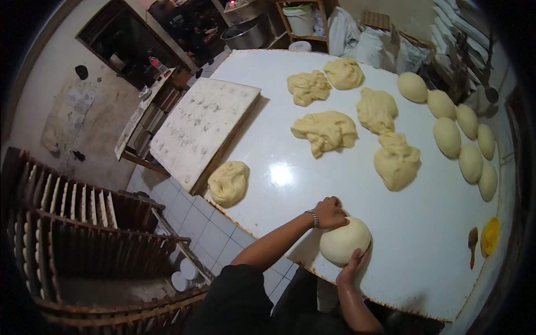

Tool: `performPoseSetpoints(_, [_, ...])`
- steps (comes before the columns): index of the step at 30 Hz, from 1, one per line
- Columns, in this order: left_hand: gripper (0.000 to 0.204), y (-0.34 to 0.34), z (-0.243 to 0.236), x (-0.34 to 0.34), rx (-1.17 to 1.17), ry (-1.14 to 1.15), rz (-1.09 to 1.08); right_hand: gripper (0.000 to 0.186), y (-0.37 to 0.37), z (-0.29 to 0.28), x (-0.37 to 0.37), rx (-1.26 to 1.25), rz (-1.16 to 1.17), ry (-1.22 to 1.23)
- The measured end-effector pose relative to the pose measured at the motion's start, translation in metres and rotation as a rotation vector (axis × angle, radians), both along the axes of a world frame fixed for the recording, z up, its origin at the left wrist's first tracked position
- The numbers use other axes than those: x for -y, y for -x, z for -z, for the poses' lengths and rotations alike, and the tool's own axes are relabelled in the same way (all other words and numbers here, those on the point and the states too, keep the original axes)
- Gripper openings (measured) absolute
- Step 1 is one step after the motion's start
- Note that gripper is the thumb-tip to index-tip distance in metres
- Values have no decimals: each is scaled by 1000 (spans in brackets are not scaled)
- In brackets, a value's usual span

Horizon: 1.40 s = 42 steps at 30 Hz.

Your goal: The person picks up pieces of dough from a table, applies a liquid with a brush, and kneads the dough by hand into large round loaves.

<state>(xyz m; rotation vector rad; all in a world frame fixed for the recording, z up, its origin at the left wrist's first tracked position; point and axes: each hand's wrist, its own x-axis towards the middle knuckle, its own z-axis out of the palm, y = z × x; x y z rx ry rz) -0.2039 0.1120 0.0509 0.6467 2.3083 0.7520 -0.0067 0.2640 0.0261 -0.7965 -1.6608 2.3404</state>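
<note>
My left hand (pixel 330 213), with a metal bracelet at the wrist, rests on the upper left of a smooth pale dough ball (pixel 341 243), fingers curled against it. My right hand (pixel 353 265) cups the same ball at its lower right. The ball lies near the front edge of a white worktop (pixel 413 251). Rough yellow dough lumps (pixel 324 134) are spread beyond it, with another lump (pixel 228 183) at the left.
Smooth oval dough pieces (pixel 446 134) line the right side, near a brush (pixel 473 243) and a yellow dish (pixel 490 237). A floury board (pixel 201 123) lies at the left. Wooden racks (pixel 95 240) stand lower left. Another person (pixel 184 28) is at the back near a metal bowl (pixel 244 36).
</note>
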Motion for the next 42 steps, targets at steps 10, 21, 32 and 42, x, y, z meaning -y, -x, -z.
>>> performPoseSetpoints(10, [55,45,21,27,399,-730,-507,81,212,23,-25,-142,-626,-73])
performPoseSetpoints(21, [62,-98,8,-21,260,-541,-674,53,104,21,-99,87,-630,23])
performPoseSetpoints(32, [67,34,0,-57,55,-205,173,88,22,28,7,-10,234,-458])
performPoseSetpoints(42, [51,20,25,-51,318,-551,-391,88,157,-10,-111,-132,-705,-114])
